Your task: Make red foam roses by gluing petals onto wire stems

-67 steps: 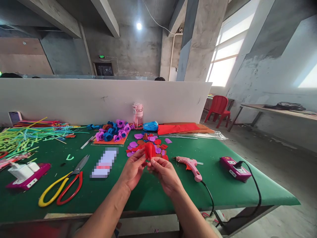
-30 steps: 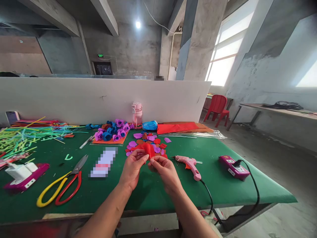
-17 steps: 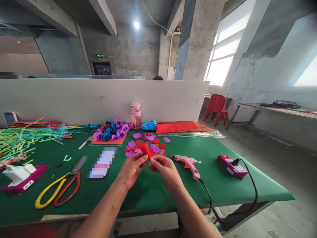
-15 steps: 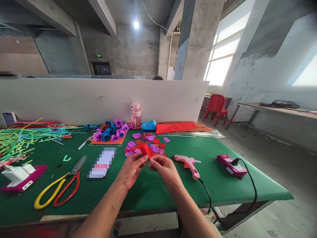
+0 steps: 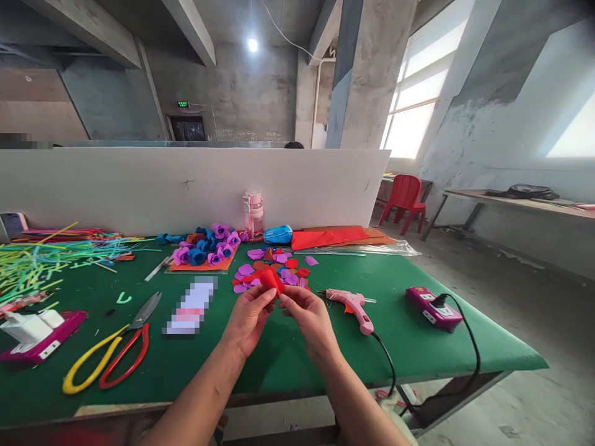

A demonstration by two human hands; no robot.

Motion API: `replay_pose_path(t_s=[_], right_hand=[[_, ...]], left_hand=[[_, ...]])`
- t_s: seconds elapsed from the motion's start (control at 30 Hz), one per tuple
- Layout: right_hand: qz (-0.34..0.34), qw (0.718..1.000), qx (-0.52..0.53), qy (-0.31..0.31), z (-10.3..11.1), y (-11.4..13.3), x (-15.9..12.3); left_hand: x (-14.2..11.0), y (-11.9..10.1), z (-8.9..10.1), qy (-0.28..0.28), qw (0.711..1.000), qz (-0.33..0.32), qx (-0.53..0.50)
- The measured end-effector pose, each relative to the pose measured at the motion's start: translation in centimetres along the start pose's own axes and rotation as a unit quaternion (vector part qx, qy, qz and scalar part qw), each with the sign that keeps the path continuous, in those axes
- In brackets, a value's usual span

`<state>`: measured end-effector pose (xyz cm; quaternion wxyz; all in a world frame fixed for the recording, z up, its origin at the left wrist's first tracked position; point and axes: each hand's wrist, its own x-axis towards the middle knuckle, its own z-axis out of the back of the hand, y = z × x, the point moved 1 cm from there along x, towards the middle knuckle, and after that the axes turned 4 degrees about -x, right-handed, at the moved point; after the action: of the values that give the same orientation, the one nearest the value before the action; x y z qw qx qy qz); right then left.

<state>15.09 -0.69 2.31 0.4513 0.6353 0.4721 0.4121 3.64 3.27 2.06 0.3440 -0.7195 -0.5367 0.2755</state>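
Green table (image 5: 427, 353) ran back to a white board (image 5: 195, 189); concrete wall (image 5: 255, 87) stood well behind. Left hand (image 5: 248, 316) and right hand (image 5: 307, 316), both nearly closed, pinched a red petal (image 5: 270, 279).

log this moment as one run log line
left hand: pinches red piece; right hand: pinches red piece; glue gun: on table, right; scissors: on table, left

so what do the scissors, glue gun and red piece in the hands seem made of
Scissors: metallic grey blades, probably steel; smooth coloured handles, likely plastic. Glue gun: smooth pink body, likely plastic. Red piece: perhaps paper or thin felt, matte, softly curved.
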Motion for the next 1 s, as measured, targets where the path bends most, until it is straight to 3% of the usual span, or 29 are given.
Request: replay_pose_path(t_s=[0.5, 1.0], right_hand=[[0.044, 0.999, -0.008, -0.005, -0.15, -0.44, 0.14], [0.19, 0.961, -0.192, -0.061, -0.55, 0.08, -0.71]], left_hand=[[-0.35, -0.38, -0.58, -0.005, 1.0, -0.005, -0.006], [-0.45, -0.44, -0.6, -0.022, 0.999, 0.024, -0.04]])
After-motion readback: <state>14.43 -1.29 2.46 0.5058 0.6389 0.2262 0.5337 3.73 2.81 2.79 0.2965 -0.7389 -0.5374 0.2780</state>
